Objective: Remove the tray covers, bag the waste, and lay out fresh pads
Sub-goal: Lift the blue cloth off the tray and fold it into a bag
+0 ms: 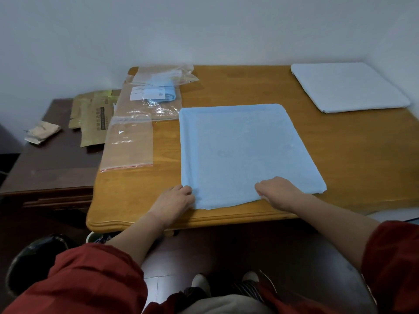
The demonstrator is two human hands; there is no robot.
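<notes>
At frame centre, table (340,155): orange wood, white wall (204,30) behind.
Blue pad (244,150): we see it flat mid-table.
Our left hand (175,200): curled fingers pinch its near-left corner.
Our right hand (278,192): pinches its near edge.
Upper right: white pad (347,87).
Left: clear bags (129,141).

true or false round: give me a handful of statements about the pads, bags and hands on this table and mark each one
1. Both the left hand and the right hand are at the near edge of the blue pad. True.
2. The white pad lies on top of the blue pad. False: it lies apart from it, at the far right corner of the wooden table.
3. An empty clear zip bag lies left of the blue pad. True.
4. The left hand holds the clear zip bag. False: it grips the blue pad's near left corner.
5. The brown packaging lies on the blue pad. False: it lies on the dark side table.
</notes>
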